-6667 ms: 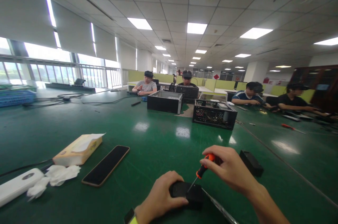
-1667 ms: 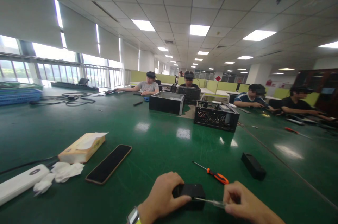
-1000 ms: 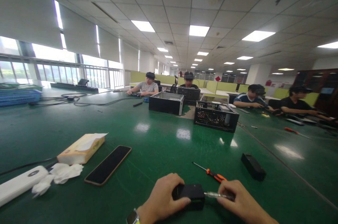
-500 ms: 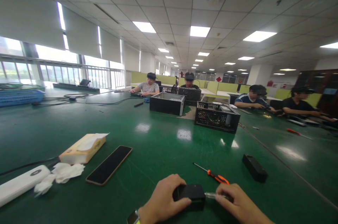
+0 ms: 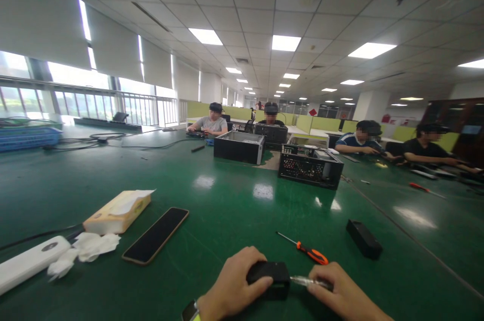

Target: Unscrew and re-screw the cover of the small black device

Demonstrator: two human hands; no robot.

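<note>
At the near edge of the table, my left hand (image 5: 240, 280) is closed around a small black box (image 5: 278, 273), thumb on its near side and fingers over the top. My right hand (image 5: 336, 288) pinches a slim screwdriver (image 5: 302, 280) with a clear handle and a dark rear end. Its thin tip points left and meets the right end of the box; whether it goes inside I cannot tell. Just beyond my right hand lies an orange-and-black screwdriver (image 5: 312, 253). Further right rests a second black box (image 5: 364, 239) of similar shape.
To the left are a phone (image 5: 156, 235), a tissue pack (image 5: 119, 212), crumpled tissues (image 5: 91, 248) and a white device (image 5: 34, 263). Two open computer cases (image 5: 239, 152) (image 5: 310, 172) stand farther back. Several people sit around the green table (image 5: 227, 210). A red screwdriver (image 5: 419, 187) lies at right.
The black box has shifted slightly left and turned a little in my left hand. More of the clear-handled screwdriver's thin tip shows between the box and my right hand.
</note>
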